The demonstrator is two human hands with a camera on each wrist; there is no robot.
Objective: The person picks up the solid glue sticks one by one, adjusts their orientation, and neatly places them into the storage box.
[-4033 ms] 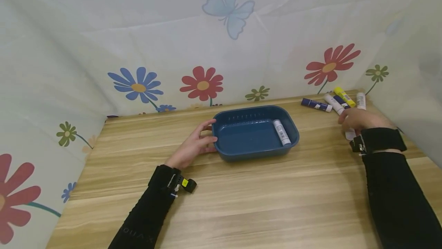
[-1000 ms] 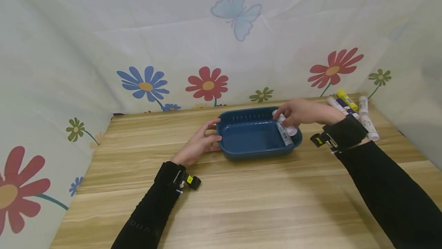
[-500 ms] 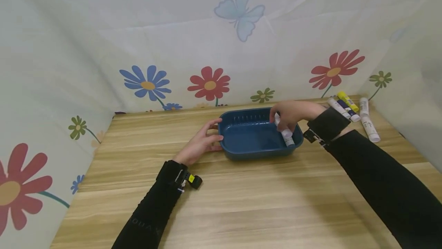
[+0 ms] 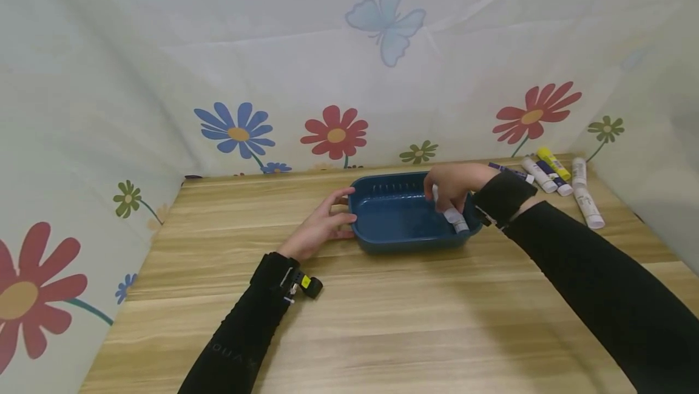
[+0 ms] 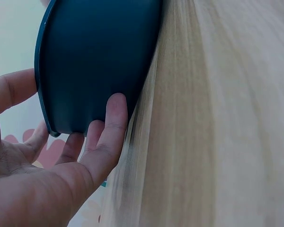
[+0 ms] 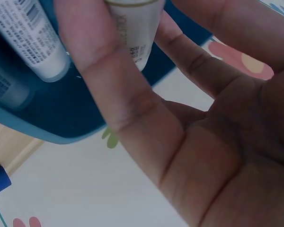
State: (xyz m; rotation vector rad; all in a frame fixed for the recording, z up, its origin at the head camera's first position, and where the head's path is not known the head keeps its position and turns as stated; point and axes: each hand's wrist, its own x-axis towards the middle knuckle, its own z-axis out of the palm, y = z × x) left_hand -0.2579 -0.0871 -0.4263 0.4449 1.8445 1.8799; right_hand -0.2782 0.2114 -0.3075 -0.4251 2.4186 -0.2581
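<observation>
My left hand [image 4: 322, 224] rests spread fingers against the outer left end of a dark blue plastic tray [image 4: 393, 218]. In the left wrist view one fingertip [image 5: 116, 106] lies on the outer wall and another finger touches the rim. Inside the tray's right end, my right hand [image 4: 453, 183] pinches a white glue stick [image 4: 451, 214], partly covered by the fingers. The held glue stick [image 6: 138, 33] shows "STICK" lettering in the right wrist view. Beside it lies a second white glue stick [image 6: 35, 42] with a printed label, low in the tray.
Right of the tray lie more glue sticks: a yellow one [image 4: 554, 163], a navy one [image 4: 553, 177], several white ones [image 4: 588, 207], and a purple-blue one [image 4: 510, 170] partly behind the right wrist. A flowered white sheet [image 4: 273, 66] stands behind the wooden table [image 4: 382, 321].
From the pile at right, my right hand has carried a white glue stick over to the tray and lowered it inside. The left hand has stayed at the tray's end.
</observation>
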